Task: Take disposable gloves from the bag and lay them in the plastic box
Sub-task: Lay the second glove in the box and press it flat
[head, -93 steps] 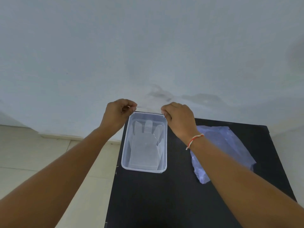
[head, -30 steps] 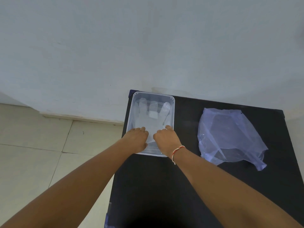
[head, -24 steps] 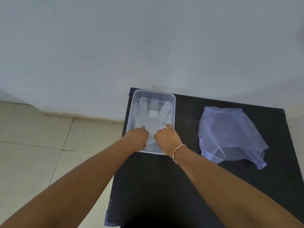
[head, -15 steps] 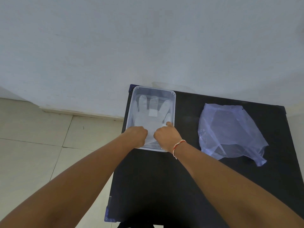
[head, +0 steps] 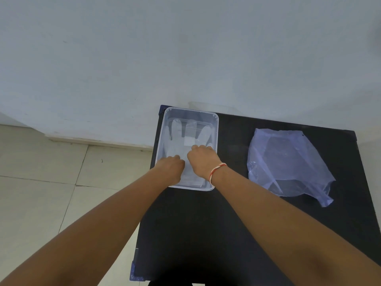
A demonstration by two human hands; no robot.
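Note:
A clear plastic box (head: 215,129) stands at the far left of a black table (head: 206,223). Inside it a thin translucent disposable glove (head: 179,139) lies flat, fingers pointing away from me. Both my hands are down in the near half of the box, on the glove's cuff end. My left hand (head: 171,170) is curled, knuckles up. My right hand (head: 203,162), with a red-and-white thread at the wrist, presses on the glove beside it. Their fingertips are hidden, so a grip is unclear. The bluish plastic bag (head: 288,164) lies crumpled to the right.
A pale wall runs right behind the table's far edge. The tiled floor (head: 51,182) lies to the left, beyond the table's left edge, which the box nearly touches. Bare black surface stretches between box and bag and toward me.
Three seconds ago both hands held the glove at the box's far end; since then they have come to the near end and stayed pressing there, shifting only slightly.

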